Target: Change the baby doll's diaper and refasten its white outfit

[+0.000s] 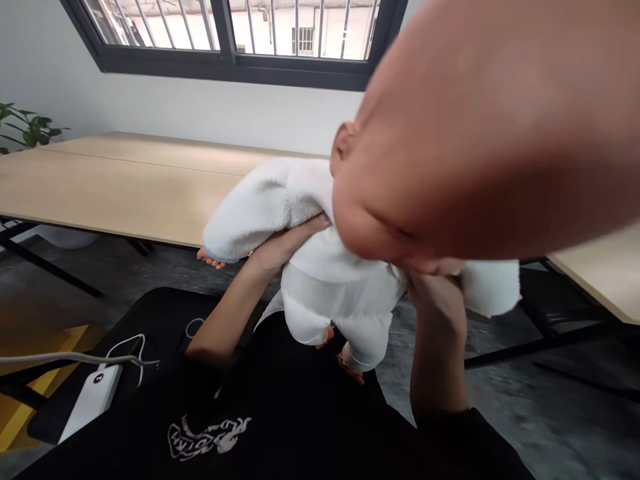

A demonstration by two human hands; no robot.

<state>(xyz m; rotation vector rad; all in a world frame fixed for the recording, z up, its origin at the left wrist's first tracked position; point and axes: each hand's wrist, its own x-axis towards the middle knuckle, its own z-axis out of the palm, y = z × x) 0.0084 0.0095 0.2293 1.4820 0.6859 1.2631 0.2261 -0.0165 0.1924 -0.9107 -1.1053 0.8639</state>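
Observation:
A baby doll (345,293) in a white fleecy suit is held up in front of my chest. Its smooth, bald head (465,127) looms close to the camera and fills the upper right. My left hand (305,233) grips the doll's side beneath its outstretched white sleeve (260,203); its fingers are mostly hidden by the cloth. On the other side my right hand (433,287) supports the doll below the head, near the second sleeve (493,287), with its fingers out of sight. The doll's small feet (351,365) hang just above my lap.
Behind the doll, a light wooden table (120,183) runs along the wall under a barred window (230,63). A white power bank (95,400) with a cable lies on a black chair seat (155,320) at left. Another tabletop (607,273) juts in at right. A plant (33,127) stands far left.

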